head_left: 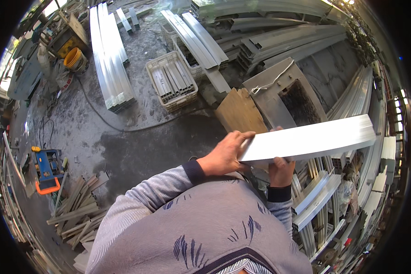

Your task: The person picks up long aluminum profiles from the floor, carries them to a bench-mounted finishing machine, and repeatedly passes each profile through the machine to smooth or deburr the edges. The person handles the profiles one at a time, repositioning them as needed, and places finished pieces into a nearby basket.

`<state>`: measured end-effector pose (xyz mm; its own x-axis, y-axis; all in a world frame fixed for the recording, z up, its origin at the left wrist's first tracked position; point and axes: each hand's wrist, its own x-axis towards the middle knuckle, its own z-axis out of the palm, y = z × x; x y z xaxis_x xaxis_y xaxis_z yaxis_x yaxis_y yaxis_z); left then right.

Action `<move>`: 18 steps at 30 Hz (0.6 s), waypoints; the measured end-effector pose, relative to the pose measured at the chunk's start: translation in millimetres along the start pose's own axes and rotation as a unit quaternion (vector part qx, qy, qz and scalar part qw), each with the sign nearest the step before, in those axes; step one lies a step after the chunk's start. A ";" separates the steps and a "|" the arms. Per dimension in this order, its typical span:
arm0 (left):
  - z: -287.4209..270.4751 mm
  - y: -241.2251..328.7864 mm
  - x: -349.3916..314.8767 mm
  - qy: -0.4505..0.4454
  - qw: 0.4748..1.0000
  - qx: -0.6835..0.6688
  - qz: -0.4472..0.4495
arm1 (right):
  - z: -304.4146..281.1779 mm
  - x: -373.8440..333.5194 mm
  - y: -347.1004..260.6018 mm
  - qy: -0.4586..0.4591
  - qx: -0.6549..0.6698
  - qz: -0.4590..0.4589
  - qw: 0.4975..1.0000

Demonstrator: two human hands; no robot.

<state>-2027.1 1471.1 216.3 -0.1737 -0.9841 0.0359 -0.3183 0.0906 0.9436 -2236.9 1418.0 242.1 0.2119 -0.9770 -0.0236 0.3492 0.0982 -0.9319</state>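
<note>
A long, bright silver metal profile (308, 137) lies across both of my hands in front of my chest, reaching out to the right. My left hand (226, 154) grips its left end, thumb and fingers closed round the edge. Lower and further right, my right hand (281, 170) holds the same piece near its middle, with fingertips showing beyond the far edge and the thumb on the near side. Just past the profile stands a metal box-like unit (278, 91) with a dark opening and a white cord. A wooden board (241, 112) leans beside it.
A plastic crate (180, 101) of short profiles stands on the floor ahead. Long profile stacks lie at far left (109, 68) and far right (297, 41). A yellow bucket (74, 58), a blue tool with an orange handle (48, 166) and offcuts (80, 212) are leftward. A cable (123, 131) crosses the floor.
</note>
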 end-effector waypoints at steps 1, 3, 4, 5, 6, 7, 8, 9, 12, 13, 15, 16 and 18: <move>-3.9 -3.9 -2.3 0.034 0.999 0.025 0.016 | -3.4 4.8 -2.6 -0.014 0.034 0.013 0.999; -10.9 -8.0 -3.3 0.090 0.991 0.094 0.027 | -12.0 18.3 -2.3 -0.024 0.067 0.055 0.996; -14.8 -7.8 -4.2 0.102 0.987 0.124 0.021 | -14.7 25.8 2.4 -0.036 0.082 0.053 0.995; -17.4 -6.3 -4.1 0.096 0.984 0.150 0.012 | -14.0 35.9 11.4 -0.026 0.022 0.051 0.998; -20.9 -3.7 -4.4 0.099 0.979 0.178 0.007 | -13.1 37.6 18.4 0.005 0.032 0.070 0.997; -26.4 -0.8 -4.3 0.086 0.975 0.207 0.002 | -10.6 38.7 24.8 -0.003 0.104 0.113 0.988; -30.5 2.6 -3.0 0.073 0.969 0.236 0.001 | -6.7 38.8 30.2 -0.014 0.121 0.133 0.984; -35.6 6.1 -2.4 0.060 0.963 0.264 -0.005 | -2.9 41.3 33.3 -0.052 0.114 0.119 0.985; -41.2 12.4 8.4 0.041 0.965 0.259 -0.034 | 5.3 44.8 32.2 -0.121 0.097 0.130 0.979; -39.7 12.4 12.4 0.026 0.977 0.197 -0.079 | 6.5 46.4 31.0 -0.137 0.110 0.124 0.977; -35.0 7.3 21.4 0.024 0.984 0.142 -0.102 | 3.4 53.1 31.0 -0.172 0.107 0.109 0.973; -32.9 2.5 23.6 0.029 0.986 0.110 -0.120 | -3.1 55.0 33.5 -0.170 0.111 0.118 0.972; -30.0 -16.5 24.1 0.058 0.979 0.134 -0.139 | -23.4 57.4 51.0 -0.146 0.036 0.143 0.978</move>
<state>-1998.1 1441.3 211.5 0.0569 -0.9858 -0.1580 -0.5741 -0.1618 0.8027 -2228.3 1362.5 184.7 0.5588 -0.8126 -0.1656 0.2992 0.3838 -0.8736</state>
